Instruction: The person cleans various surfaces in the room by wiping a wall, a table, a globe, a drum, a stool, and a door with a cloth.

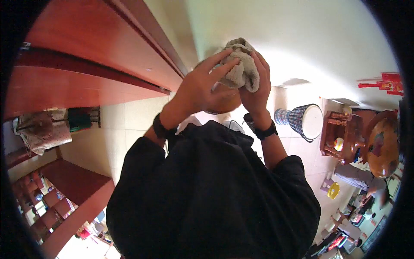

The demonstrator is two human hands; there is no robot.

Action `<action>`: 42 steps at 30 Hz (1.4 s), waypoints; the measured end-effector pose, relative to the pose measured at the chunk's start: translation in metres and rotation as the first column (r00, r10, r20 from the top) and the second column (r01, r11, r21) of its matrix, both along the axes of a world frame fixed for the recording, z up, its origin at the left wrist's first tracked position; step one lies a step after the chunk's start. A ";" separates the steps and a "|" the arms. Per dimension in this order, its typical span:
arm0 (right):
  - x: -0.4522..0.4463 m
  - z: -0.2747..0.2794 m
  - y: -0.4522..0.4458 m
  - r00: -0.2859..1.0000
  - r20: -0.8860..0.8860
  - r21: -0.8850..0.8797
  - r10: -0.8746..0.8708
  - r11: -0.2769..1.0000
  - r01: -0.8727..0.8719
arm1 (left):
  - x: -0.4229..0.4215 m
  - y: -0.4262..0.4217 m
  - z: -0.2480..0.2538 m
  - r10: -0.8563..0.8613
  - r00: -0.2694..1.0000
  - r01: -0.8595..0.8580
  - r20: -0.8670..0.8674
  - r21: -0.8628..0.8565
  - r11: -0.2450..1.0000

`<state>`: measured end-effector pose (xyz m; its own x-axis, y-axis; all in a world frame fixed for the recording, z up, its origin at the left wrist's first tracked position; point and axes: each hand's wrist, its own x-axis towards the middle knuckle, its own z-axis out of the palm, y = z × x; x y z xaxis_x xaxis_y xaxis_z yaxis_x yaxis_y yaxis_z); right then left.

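A crumpled grey-beige cloth (241, 71) is bunched up between my two hands, in the upper middle of the head view. My left hand (200, 86) presses its fingertips onto the cloth from the left. From the right, my right hand (257, 82) wraps its fingers round the cloth's edge. Just below the hands shows a rounded, shiny brown thing (224, 102), partly covered by my left hand and the cloth. I cannot tell what it is, nor whether the cloth touches it. Each wrist carries a black band.
A large red wooden cabinet (99, 47) stands close on the left. Right of my hands, a drum (302, 121) with a pale head lies near a pale wall. Beyond it are carved wooden furniture (336, 134) and a yellow stool (333, 190). Several people are farther off at lower right.
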<state>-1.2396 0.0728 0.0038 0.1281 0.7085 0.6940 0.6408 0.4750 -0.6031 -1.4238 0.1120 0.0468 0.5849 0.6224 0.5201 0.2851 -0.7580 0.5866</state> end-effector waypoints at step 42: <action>-0.396 -0.041 0.165 0.882 0.432 -0.026 0.186 0.981 -0.194 | -0.352 0.125 -0.092 0.615 0.717 -0.622 0.328 -0.097 0.777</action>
<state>-1.6358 0.2381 -0.0374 -0.3220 0.6766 0.6622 0.7319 0.6216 -0.2791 -1.7759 0.2371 -0.0454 -0.1312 0.7735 0.6201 0.4909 -0.4928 0.7185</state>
